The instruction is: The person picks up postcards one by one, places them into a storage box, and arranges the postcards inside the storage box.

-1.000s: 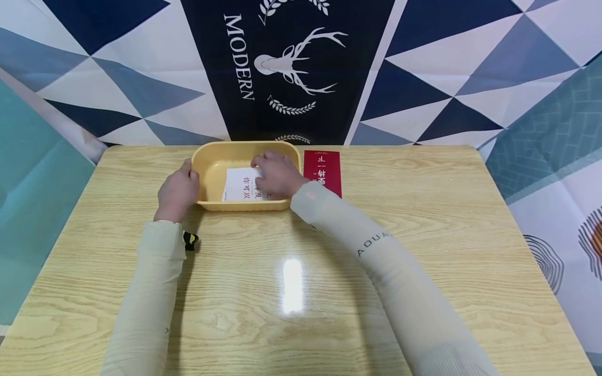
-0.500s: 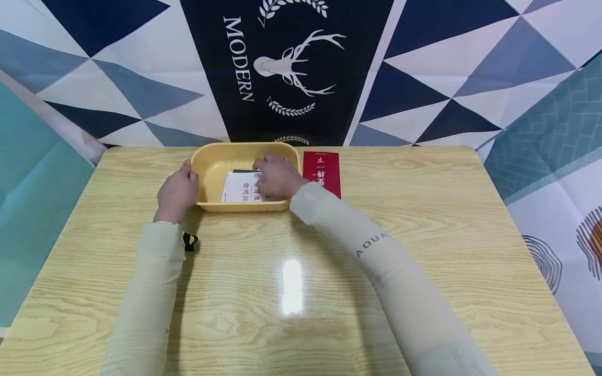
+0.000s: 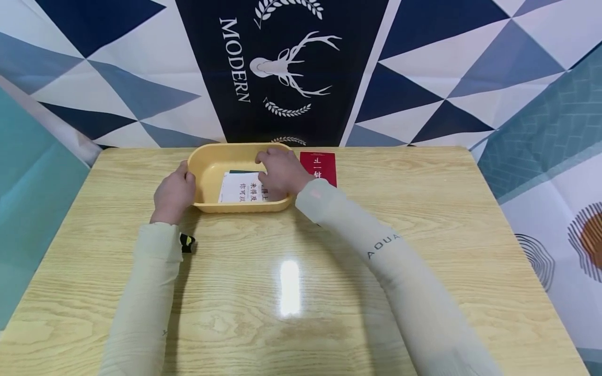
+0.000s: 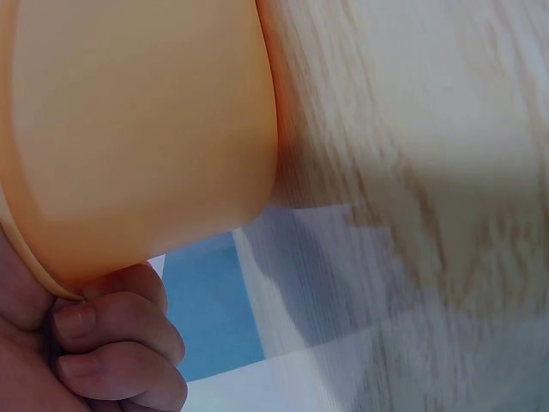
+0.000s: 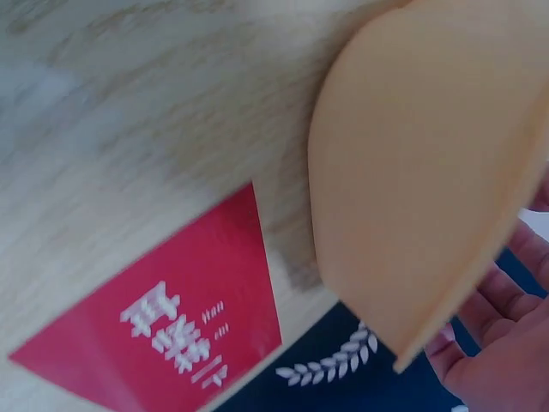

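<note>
A yellow plastic basin (image 3: 235,208) stands at the table's back edge. My left hand (image 3: 174,193) grips its left end, with the thumb at the rim; in the left wrist view the fingers (image 4: 120,330) curl at that rim. Inside lies a white card (image 3: 235,188) printed with Chinese characters, and a dark green edge (image 3: 241,171) shows behind it. My right hand (image 3: 284,171) is over the basin's right end, fingers loosely bent above the white card, covering part of it. Nothing shows between those fingers.
A red card (image 3: 321,163) with white characters lies right of the basin, partly behind my right wrist. A small black and yellow object (image 3: 186,243) pokes out beside my left sleeve. A patterned cloth (image 3: 400,94) rises behind the wooden table (image 3: 244,287).
My right hand has shifted slightly right, uncovering more of the white card's characters. The dark green edge behind that card has come into sight. My left hand keeps its grip on the basin.
</note>
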